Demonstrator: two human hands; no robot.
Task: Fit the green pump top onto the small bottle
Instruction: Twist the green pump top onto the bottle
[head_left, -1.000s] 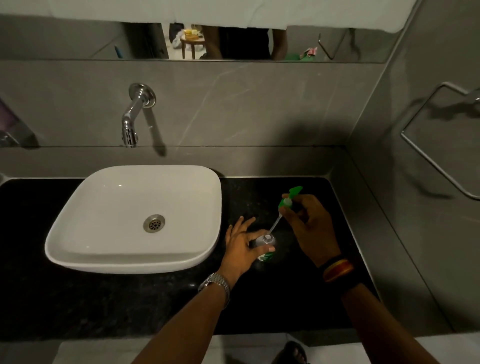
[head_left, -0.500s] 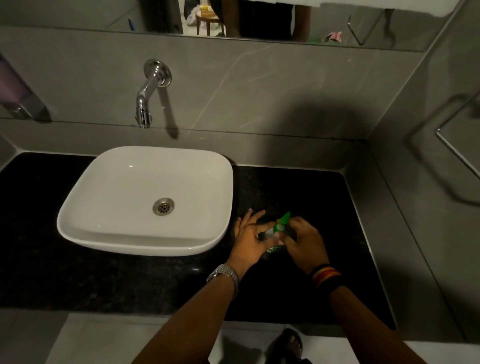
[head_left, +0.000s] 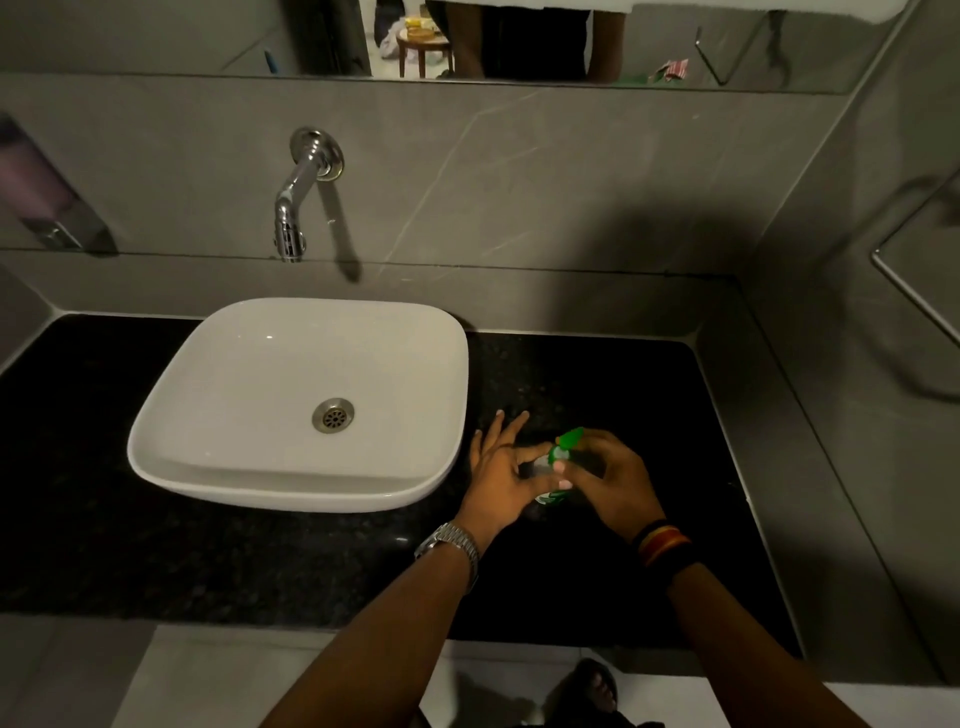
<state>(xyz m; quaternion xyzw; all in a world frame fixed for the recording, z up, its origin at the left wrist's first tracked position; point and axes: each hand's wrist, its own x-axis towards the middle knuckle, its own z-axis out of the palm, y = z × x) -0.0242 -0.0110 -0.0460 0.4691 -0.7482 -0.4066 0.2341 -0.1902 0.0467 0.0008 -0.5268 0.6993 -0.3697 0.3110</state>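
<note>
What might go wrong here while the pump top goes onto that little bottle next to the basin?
The small bottle is steadied only by fingertips of the left hand, so it may tip on the black counter. The right hand pinches the green pump top, which looks tilted, so it might seat crooked. If it slips, the white basin is close.

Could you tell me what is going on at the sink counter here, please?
A person is putting a green pump top onto a small bottle on the black counter, right of the white basin. The left hand steadies the bottle while the right hand holds the pump top at its neck. Whether it is fully seated cannot be told.
</note>
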